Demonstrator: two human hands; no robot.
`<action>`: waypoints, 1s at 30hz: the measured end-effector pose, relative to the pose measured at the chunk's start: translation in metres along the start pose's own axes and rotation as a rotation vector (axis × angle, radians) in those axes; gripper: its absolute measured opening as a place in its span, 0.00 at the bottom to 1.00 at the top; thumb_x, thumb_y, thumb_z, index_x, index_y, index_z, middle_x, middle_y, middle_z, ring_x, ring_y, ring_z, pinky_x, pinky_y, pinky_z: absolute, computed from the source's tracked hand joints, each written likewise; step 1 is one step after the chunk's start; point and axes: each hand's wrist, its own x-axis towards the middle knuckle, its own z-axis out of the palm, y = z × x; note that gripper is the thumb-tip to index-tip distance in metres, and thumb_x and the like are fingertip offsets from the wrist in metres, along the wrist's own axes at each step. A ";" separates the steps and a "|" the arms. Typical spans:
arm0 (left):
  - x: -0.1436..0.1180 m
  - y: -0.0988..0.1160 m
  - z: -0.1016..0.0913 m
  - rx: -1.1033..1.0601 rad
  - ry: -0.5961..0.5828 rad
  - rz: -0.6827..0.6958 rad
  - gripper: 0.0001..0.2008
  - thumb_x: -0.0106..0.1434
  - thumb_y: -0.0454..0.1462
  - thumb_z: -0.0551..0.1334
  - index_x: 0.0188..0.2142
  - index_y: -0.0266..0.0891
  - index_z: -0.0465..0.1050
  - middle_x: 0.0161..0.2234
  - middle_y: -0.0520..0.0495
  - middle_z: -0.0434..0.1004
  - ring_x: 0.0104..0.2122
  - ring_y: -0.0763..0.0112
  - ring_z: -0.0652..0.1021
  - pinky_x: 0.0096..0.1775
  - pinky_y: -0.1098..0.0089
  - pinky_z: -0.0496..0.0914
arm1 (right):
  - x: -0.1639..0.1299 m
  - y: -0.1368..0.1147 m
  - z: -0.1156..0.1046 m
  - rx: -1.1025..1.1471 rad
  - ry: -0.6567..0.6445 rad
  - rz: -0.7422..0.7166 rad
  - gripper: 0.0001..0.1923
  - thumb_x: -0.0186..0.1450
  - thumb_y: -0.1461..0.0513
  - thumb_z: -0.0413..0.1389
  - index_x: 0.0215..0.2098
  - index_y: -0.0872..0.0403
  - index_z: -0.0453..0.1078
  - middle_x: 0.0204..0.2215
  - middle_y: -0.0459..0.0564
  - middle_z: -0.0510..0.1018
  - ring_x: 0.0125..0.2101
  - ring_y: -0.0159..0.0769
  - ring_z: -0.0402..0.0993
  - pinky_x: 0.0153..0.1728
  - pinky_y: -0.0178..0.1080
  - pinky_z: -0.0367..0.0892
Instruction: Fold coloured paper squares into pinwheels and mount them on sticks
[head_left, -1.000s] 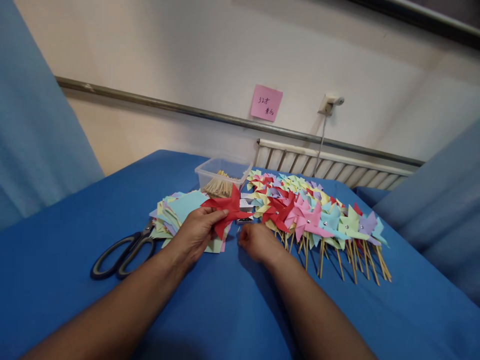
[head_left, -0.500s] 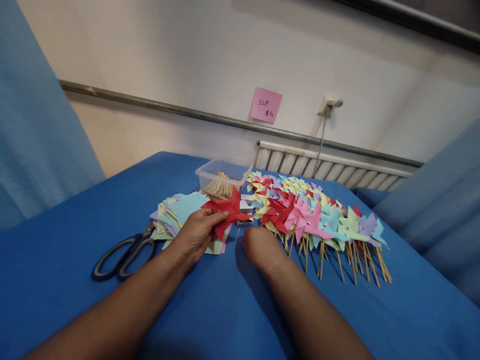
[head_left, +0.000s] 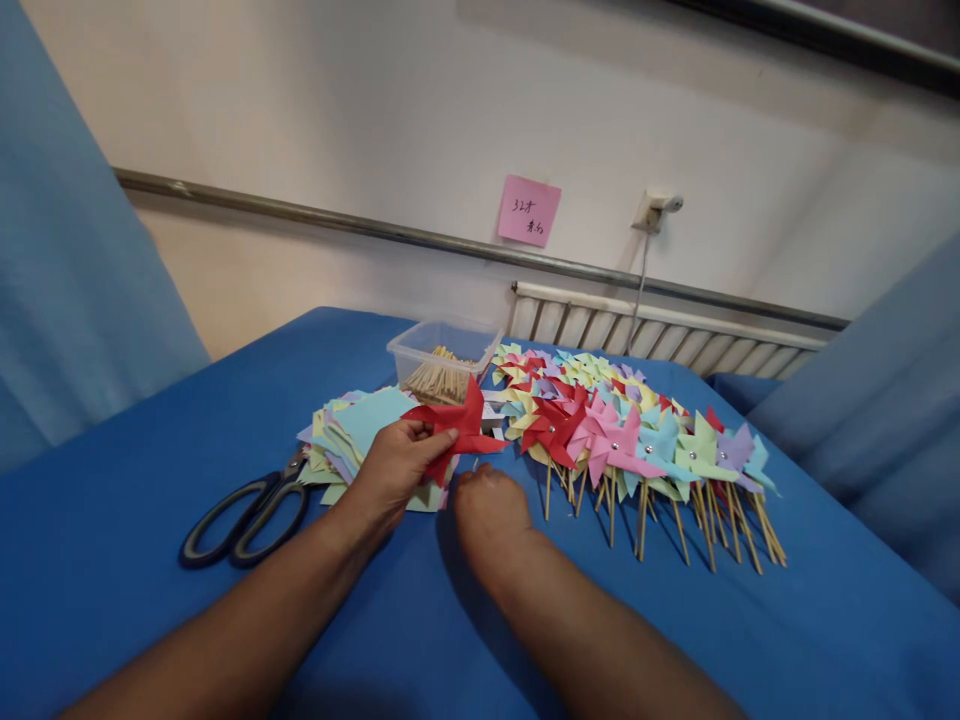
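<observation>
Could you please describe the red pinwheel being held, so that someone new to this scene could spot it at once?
On the blue-covered table, between the stack of pastel paper squares and the row of finished pinwheels, the left hand pinches a red pinwheel. It sits just in front of the clear plastic box. Unlike the row's pinwheels, it is lifted and shows no stick.

- A makeshift craft workroom is suggested by a table point(head_left: 150, 560) draped in blue cloth.
- A wall rail point(head_left: 337, 218), radiator point(head_left: 645, 335) and pink note point(head_left: 529, 211) are seen behind.
</observation>
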 end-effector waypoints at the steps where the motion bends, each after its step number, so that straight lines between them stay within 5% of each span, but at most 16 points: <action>1: 0.000 0.000 0.000 -0.001 0.003 0.001 0.15 0.43 0.39 0.72 0.30 0.33 0.76 0.22 0.49 0.79 0.20 0.71 0.75 0.23 0.72 0.67 | 0.000 0.000 0.001 0.000 0.010 0.016 0.14 0.65 0.70 0.50 0.44 0.64 0.75 0.39 0.67 0.80 0.41 0.45 0.79 0.36 0.40 0.72; 16: 0.000 0.002 -0.001 -0.028 -0.009 0.034 0.14 0.44 0.38 0.72 0.31 0.33 0.78 0.23 0.47 0.80 0.20 0.69 0.76 0.25 0.71 0.70 | 0.000 0.017 -0.005 0.007 0.019 -0.088 0.17 0.61 0.70 0.52 0.48 0.62 0.70 0.40 0.61 0.79 0.40 0.46 0.78 0.38 0.42 0.71; 26: 0.005 -0.001 -0.004 -0.013 -0.002 0.047 0.14 0.44 0.39 0.72 0.30 0.32 0.77 0.23 0.46 0.79 0.20 0.70 0.76 0.24 0.72 0.70 | 0.010 0.046 0.000 0.351 0.156 -0.012 0.09 0.62 0.67 0.53 0.35 0.53 0.75 0.32 0.51 0.82 0.35 0.39 0.78 0.33 0.35 0.64; 30: 0.007 -0.002 -0.008 0.012 0.015 0.064 0.16 0.45 0.41 0.71 0.31 0.32 0.77 0.23 0.46 0.79 0.20 0.67 0.76 0.24 0.69 0.71 | 0.014 0.064 -0.003 0.486 0.284 0.092 0.10 0.63 0.65 0.53 0.40 0.52 0.74 0.31 0.50 0.82 0.33 0.37 0.77 0.32 0.34 0.64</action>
